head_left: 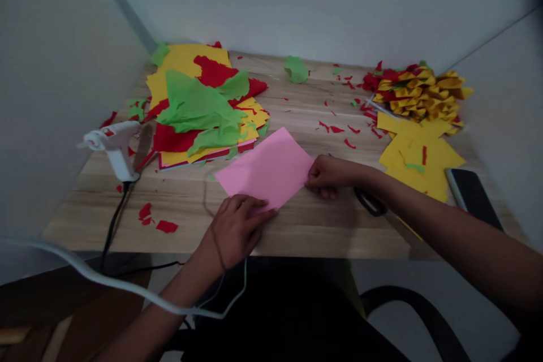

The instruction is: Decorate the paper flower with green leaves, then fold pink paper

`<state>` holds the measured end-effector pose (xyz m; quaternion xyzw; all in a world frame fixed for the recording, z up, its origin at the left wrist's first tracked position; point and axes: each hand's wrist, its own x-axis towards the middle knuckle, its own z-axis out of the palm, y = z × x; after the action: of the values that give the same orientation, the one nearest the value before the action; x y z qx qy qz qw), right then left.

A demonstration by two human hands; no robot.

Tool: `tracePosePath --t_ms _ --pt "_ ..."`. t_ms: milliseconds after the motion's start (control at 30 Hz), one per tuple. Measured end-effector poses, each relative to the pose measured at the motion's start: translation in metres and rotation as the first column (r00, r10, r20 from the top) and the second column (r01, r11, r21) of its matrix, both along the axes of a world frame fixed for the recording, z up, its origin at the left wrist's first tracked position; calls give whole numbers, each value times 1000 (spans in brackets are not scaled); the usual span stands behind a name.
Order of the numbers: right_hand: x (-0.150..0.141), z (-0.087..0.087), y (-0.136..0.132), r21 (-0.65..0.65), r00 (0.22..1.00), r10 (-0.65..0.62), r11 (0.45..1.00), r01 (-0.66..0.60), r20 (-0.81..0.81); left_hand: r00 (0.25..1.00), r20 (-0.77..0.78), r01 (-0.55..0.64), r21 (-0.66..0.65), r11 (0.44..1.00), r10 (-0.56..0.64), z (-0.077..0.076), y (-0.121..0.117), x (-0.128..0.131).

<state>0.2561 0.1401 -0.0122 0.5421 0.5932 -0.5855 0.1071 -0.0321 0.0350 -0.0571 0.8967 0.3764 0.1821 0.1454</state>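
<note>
White cable (131,289) loops nearest you, crossing your left arm (190,277). Beyond it, the pink paper sheet (265,167) lies mid-bench (297,237), long axis slanting from near left to far right. Both hands touch it: your left hand (237,226) rests loosely spread fingers on its near edge; your right hand (326,175) has curled fingers pinching its right corner. Crumpled green paper (195,107) and yellow sheets (184,157) crowd its far-left side; a black loop handle (376,212) sits partly beneath your right forearm (407,198).

Dark clothing, bare forearms (418,203)
The torso is covered by a plain black garment (292,317); the left hand (237,226) and right hand (324,176) are bare, the left wrist (218,246) crossed by a thin line, perhaps shadow.
</note>
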Motion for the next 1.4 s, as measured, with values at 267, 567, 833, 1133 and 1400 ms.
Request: tracePosePath --t_ms 267,567,833,1133,1400 --pt "23 4 6 42 995 -94 995 92 35 1000 3 -9 10 1000 9 -2 -1 0" --pt "40 11 6 219 980 -186 962 166 71 1000 -11 0 35 999 0 0 1 -2" --pt "24 3 -27 714 940 -340 667 213 37 971 -238 -13 -16 1000 9 27 -12 47" --pt "-14 -39 -58 939 993 -75 340 -56 87 955 -244 171 -12 985 -169 40 110 79" --pt "1 -26 9 867 910 -358 364 342 -209 962 -265 92 73 993 -70 23 150 104"
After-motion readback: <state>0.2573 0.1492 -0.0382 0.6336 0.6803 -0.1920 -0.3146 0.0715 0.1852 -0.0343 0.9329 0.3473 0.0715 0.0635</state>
